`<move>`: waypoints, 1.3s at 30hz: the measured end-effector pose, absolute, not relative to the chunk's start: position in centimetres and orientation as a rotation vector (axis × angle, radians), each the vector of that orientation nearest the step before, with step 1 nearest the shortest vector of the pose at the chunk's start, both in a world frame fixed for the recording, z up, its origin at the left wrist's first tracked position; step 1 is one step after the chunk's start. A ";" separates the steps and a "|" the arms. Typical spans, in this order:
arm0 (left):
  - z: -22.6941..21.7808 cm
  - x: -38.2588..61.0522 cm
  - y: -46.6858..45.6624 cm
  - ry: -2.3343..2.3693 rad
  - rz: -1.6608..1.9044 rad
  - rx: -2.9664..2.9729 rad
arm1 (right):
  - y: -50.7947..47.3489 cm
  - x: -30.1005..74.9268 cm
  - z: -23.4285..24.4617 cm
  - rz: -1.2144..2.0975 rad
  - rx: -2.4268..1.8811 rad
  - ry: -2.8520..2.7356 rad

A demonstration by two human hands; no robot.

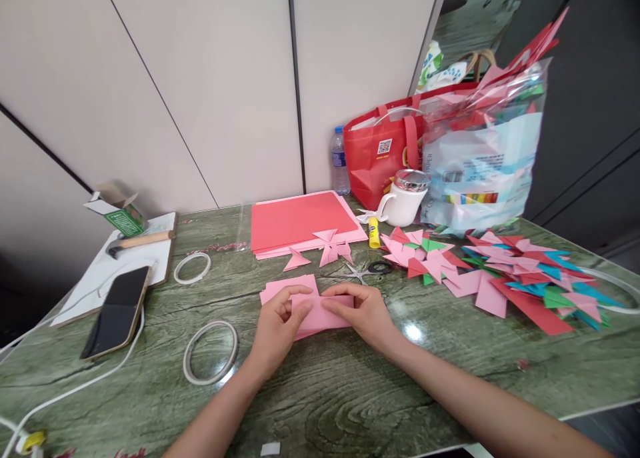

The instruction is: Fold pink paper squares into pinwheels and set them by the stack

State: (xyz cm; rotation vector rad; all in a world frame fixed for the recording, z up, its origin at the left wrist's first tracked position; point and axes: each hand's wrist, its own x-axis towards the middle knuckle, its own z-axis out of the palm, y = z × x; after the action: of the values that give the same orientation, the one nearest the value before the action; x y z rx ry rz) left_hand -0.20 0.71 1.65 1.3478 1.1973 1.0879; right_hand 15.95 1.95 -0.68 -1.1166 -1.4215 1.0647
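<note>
Between my two hands is a sheet of pink paper (323, 315), gripped by thumbs and fingers at its upper edge. My left hand (283, 315) pinches its left part, and my right hand (363, 311) pinches its right part. More pink paper pieces (290, 285) lie beneath and behind it on the table. Just beyond my right hand rest small scissors (359, 273) with dark handles. Folded pink paper shapes (330, 247) sit a little farther back, at the front edge of a stack of red and pink sheets (300, 221).
Two tape rolls (211, 381) and a phone (117, 315) with a white cable are on the left, near a hammer (145, 240) on a white board. A glue stick (374, 233), white mug (404, 205), folded paper pile (535, 271), red bag (370, 158) and plastic bag (480, 171) occupy the right.
</note>
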 end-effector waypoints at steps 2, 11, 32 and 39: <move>1.7 -0.3 0.7 1.197 1.094 1.361 | 2.0 16.0 -0.7 1.060 -1.115 -1.416; 1.3 -0.7 0.9 1.245 1.088 1.400 | 2.1 16.2 -0.8 1.088 -1.129 -1.399; 1.1 -0.9 0.9 1.278 1.098 1.417 | 2.0 16.2 -0.5 1.079 -1.132 -1.401; 0.9 -1.0 1.1 1.304 1.127 1.470 | 2.0 16.2 -0.6 1.131 -1.114 -1.342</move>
State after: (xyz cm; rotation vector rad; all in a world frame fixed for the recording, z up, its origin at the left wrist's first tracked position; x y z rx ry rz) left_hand -0.97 1.05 0.90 1.4697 1.3037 1.1268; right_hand 16.19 2.05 -0.57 -1.1144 -1.3420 1.1311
